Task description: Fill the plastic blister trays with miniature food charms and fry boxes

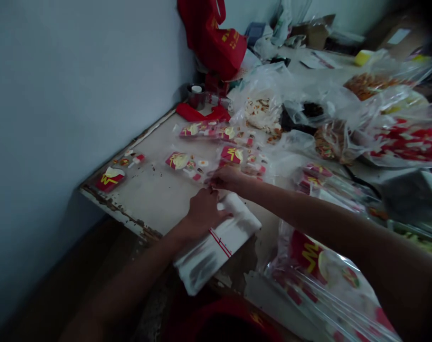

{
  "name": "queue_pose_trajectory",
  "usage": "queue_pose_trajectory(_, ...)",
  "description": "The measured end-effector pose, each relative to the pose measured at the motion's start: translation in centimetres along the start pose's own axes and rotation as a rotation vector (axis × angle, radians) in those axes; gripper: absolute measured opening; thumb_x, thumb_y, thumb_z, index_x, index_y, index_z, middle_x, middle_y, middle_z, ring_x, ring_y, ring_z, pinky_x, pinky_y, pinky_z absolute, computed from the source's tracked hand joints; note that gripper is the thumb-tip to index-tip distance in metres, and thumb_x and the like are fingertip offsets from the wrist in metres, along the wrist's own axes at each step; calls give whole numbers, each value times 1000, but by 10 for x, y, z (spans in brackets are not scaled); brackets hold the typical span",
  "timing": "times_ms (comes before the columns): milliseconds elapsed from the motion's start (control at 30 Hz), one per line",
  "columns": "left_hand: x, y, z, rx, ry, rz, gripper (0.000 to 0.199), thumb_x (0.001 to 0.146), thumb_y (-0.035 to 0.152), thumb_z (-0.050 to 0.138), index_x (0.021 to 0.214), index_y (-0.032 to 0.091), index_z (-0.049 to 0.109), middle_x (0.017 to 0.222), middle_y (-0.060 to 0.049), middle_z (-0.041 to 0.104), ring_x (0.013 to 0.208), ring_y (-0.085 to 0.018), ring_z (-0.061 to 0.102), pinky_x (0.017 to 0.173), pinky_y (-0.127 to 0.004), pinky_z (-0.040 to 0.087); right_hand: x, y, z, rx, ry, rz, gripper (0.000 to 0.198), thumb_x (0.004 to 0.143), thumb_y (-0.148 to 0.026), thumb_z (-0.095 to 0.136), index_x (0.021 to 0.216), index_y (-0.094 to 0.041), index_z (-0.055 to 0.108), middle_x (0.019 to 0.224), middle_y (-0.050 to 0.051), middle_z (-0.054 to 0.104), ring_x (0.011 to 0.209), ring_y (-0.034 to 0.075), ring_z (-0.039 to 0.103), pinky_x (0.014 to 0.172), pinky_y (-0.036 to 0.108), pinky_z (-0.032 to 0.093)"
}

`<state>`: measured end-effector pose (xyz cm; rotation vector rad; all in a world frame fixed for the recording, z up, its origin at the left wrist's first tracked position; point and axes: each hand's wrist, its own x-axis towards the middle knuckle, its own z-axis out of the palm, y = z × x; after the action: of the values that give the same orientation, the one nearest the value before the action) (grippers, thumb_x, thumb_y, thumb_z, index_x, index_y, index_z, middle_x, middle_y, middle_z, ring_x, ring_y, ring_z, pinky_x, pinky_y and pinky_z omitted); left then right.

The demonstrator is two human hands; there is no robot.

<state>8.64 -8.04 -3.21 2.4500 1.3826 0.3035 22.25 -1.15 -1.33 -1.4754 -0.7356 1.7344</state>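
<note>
A flat stack of clear plastic bags with thin red lines across it lies at the table's front edge. My left hand rests on its far end, thumb stretched over the plastic and the other fingers bent. Just beyond, my right hand reaches in from the right with fingers pinched together. The fingertips of both hands meet above the stack's far corner; what they hold is too dark and small to make out. Right beside them lie a clear packet with a red and yellow print and a similar packet.
Another printed packet lies near the left table edge, by the wall. Bags of red-and-white pieces and brown food crowd the right and back. A red tote bag stands in the corner. Large printed film covers the front right.
</note>
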Motion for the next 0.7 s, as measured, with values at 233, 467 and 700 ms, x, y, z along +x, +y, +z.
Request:
queue_pose_trajectory(233,23,-3,7,-40,-96,185,24,88,41,70,80,18,73,82,-8,71,81,-23,67,68,-30,45,-34,-23,-35,-331,136,29,12,81,-13,73,74,-14,63,60,7,68,44,13,60,39,19,48)
queue_pose_trajectory(467,-18,-25,-65,-704,656,70,18,92,37,67,88,21,73,89,-5,73,89,-17,66,87,-31,52,-33,-71,-20,-575,162,-623,11,84,-20,64,93,-16,69,75,4,71,49,11,59,44,21,44)
queue_pose_trajectory(700,-143,-126,-149,-1127,1071,-633,23,81,37,71,103,29,73,97,0,73,87,-18,69,72,-29,57,45,-77,130,-1210,-271,-1039,39,84,-16,60,123,-18,66,116,7,71,105,23,64,93,35,50)
